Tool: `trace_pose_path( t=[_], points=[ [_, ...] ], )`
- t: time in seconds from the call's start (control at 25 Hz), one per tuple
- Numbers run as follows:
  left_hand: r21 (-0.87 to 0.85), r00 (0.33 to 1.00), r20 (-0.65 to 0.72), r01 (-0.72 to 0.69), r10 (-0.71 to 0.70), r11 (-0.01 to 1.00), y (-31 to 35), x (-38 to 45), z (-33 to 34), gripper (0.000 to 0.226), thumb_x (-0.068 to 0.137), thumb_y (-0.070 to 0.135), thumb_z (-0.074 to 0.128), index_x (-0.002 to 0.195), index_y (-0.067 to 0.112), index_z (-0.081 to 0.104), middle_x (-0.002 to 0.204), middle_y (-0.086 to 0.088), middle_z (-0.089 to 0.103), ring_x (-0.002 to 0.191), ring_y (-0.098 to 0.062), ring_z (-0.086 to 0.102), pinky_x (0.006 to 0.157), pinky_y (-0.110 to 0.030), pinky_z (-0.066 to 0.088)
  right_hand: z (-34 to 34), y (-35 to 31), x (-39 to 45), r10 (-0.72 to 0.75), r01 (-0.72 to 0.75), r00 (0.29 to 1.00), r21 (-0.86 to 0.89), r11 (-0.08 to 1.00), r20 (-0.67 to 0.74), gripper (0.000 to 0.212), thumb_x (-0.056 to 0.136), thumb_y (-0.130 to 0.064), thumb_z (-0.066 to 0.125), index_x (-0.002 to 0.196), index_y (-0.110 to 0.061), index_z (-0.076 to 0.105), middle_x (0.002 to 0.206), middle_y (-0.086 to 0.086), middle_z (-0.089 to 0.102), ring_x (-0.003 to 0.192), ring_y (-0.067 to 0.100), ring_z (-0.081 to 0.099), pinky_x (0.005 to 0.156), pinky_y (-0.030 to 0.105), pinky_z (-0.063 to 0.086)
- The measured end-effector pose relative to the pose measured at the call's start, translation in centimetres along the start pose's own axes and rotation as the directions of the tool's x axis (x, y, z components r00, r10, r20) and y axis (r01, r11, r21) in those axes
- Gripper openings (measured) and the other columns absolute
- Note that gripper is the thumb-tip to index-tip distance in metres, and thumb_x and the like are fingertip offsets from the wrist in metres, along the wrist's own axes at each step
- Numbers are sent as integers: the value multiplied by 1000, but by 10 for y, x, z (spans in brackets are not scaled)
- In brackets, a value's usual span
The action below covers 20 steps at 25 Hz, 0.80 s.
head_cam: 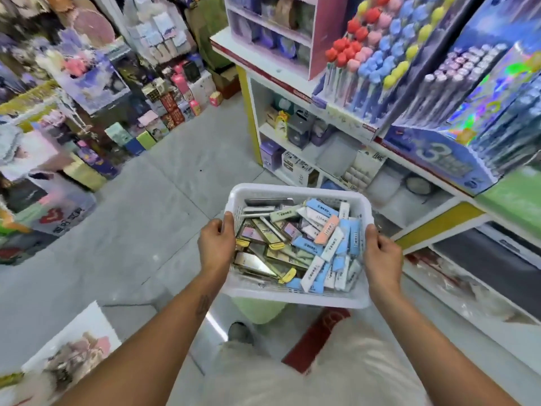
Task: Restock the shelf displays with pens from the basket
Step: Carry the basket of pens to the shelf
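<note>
the basket (295, 298) is held up at waist height in the aisle, just short of the shelf (345, 118) on the right. the left hand (216, 244) grips its left rim with the thumb over the top edge, and the right hand (382, 253) grips the right rim the same way, fingers curled under. inside lie the pens (307, 244) in flat packs: gold and green ones heaped to the left, blue, white and a peach one to the right, piled loosely near the rim.

the step in hand looks like carrying the load to the displays. to do it well, keep the basket level, since the packs ride high and a tilt toward the far side could spill them. bring it close to the flower pens (377, 54) and the silver pens (456, 77) before letting go with either hand. one hand must carry the whole weight then, so it seems wiser to rest the basket on a shelf edge first. match each pack to its display before picking.
</note>
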<state>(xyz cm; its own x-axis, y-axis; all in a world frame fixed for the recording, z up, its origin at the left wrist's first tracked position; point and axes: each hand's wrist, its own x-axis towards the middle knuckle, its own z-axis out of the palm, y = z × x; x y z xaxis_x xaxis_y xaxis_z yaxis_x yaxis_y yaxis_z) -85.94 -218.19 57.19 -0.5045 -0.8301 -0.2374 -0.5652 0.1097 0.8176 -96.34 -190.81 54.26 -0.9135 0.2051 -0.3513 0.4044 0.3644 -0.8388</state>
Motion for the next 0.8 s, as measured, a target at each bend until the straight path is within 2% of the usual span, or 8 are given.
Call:
trace_pose_path(
  t=[0.12, 0.2, 0.28, 0.52, 0.6, 0.68, 0.76, 0.8],
  points=[
    [44, 989, 127, -81, 75, 996, 24, 41, 21, 50, 98, 46, 50, 64, 10, 42, 57, -8, 38, 53, -18, 39, 53, -33, 33, 12, 0, 6, 92, -88, 990, 45, 995, -105, 48, 98, -54, 49, 76, -15, 66, 70, 3, 69, 59, 19, 70, 48, 32, 53],
    [77, 977, 178, -132, 117, 988, 38, 61, 42, 48, 98, 43, 51, 63, 15, 36, 58, -2, 32, 53, -16, 32, 53, -32, 28, 17, 1, 18, 138, -126, 979, 88, 988, -147, 46, 98, -54, 49, 76, -18, 67, 67, 2, 70, 56, 16, 70, 45, 27, 51],
    [92, 969, 208, -153, 131, 984, 49, 75, 67, 48, 99, 42, 52, 63, 15, 34, 57, -1, 31, 52, -16, 31, 53, -32, 27, 20, 5, 38, 161, -141, 969, 112, 984, -186, 48, 97, -56, 50, 74, -17, 67, 64, 1, 69, 53, 14, 70, 45, 27, 50],
    [103, 945, 289, -190, 153, 976, 49, 124, 159, 47, 100, 40, 51, 62, 14, 37, 56, -2, 34, 51, -15, 33, 52, -31, 28, 39, 36, 112, 217, -189, 949, 137, 972, -228, 52, 96, -60, 48, 75, -17, 68, 67, 4, 72, 58, 19, 72, 56, 38, 59],
    [134, 938, 311, -200, 151, 971, 38, 148, 193, 47, 99, 40, 51, 63, 13, 38, 56, -3, 36, 52, -17, 35, 53, -32, 30, 53, 51, 137, 245, -217, 932, 130, 968, -268, 52, 98, -57, 48, 73, -15, 68, 66, 4, 71, 60, 22, 71, 58, 36, 58],
    [152, 932, 333, -201, 141, 968, 28, 168, 218, 48, 99, 38, 52, 61, 14, 35, 53, -1, 34, 52, -19, 34, 53, -33, 28, 66, 63, 154, 255, -232, 917, 111, 966, -307, 56, 99, -54, 45, 69, -11, 64, 62, 4, 66, 60, 24, 67, 55, 30, 50],
    [179, 915, 370, -243, 164, 953, 6, 197, 249, 50, 99, 37, 52, 60, 13, 33, 53, -3, 32, 53, -22, 32, 54, -35, 27, 88, 85, 171, 243, -260, 906, 0, 966, -348, 62, 101, -54, 39, 66, -6, 59, 60, 8, 61, 60, 27, 61, 57, 32, 42],
    [193, 899, 410, -250, 154, 949, -6, 211, 265, 51, 99, 38, 51, 60, 11, 33, 54, -5, 32, 54, -23, 33, 55, -36, 27, 100, 99, 177, 257, -286, 895, -27, 958, -365, 64, 101, -54, 37, 66, -5, 59, 61, 9, 60, 60, 28, 60, 58, 35, 43]
  ],
)
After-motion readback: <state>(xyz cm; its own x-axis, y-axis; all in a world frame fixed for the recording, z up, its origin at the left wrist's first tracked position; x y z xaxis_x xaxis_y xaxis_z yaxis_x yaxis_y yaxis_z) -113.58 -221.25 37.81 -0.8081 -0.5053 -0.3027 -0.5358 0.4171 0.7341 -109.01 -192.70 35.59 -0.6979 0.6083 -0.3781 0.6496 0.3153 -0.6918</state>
